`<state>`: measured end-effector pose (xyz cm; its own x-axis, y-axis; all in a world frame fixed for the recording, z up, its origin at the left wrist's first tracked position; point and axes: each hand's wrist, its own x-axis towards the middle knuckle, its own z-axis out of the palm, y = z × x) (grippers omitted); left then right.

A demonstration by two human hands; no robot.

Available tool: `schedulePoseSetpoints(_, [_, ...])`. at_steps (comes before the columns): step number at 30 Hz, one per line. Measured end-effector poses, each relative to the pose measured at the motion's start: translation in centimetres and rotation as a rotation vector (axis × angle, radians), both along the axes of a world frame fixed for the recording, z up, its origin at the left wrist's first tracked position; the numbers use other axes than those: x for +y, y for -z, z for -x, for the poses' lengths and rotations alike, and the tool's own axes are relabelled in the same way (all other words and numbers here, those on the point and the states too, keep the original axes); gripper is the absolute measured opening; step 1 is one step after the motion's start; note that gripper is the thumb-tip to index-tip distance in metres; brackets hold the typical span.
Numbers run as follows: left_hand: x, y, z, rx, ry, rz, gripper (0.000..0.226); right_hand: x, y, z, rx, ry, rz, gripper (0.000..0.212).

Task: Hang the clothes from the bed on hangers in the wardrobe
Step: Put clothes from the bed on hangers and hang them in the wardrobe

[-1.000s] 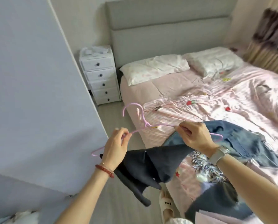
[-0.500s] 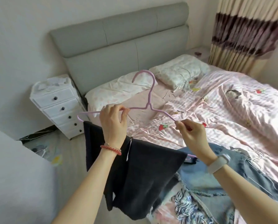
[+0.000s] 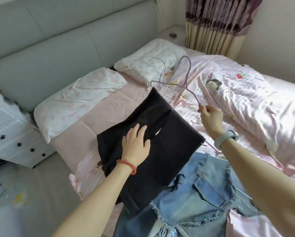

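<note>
I saw the dark garment (image 3: pixel 167 151) draped over the pink hanger (image 3: pixel 188 88) at frame centre, spread across the bed (image 3: pixel 98 115); frayed denim (image 3: pixel 199 199) lay lower right.

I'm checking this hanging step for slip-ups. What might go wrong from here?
1. The black garment is only draped over the pink hanger, and the left hand lies flat on it rather than gripping, so it may slide off when lifted.
2. The right hand pinches one arm of the hanger, so it could tip.
3. The denim piece lies beside it and might get dragged along.
</note>
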<state>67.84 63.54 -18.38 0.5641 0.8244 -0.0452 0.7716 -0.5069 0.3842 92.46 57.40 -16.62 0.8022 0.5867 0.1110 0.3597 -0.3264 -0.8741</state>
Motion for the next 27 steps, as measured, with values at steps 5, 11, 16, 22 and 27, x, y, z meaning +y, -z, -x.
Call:
schedulePoseSetpoints(5, [-1.2, 10.4, -3.1, 0.241, 0.122, 0.272, 0.056, 0.7, 10.1, -6.3, -0.011, 0.069, 0.259, 0.030])
schedulePoseSetpoints(11, [-3.1, 19.0, -2.5, 0.406, 0.124, 0.237, 0.068, 1.6, 17.6, -13.9, -0.139, 0.048, 0.361, 0.027])
schedulePoseSetpoints(16, [-2.1, 22.4, -1.7, 0.479, 0.120, 0.186, 0.083, 3.6, 22.7, -16.6, -0.116, -0.086, 0.620, 0.033])
schedulePoseSetpoints(22, [-0.8, 24.5, -2.4, 0.631, 0.187, 0.426, 0.076, 3.2, 27.3, -11.6, -0.105, -0.211, 0.851, 0.052])
schedulePoseSetpoints(27, [-0.4, 23.5, -2.4, 0.591, 0.172, 0.394, 0.067, 2.0, 27.0, -4.9, -0.195, -0.394, 0.836, 0.051])
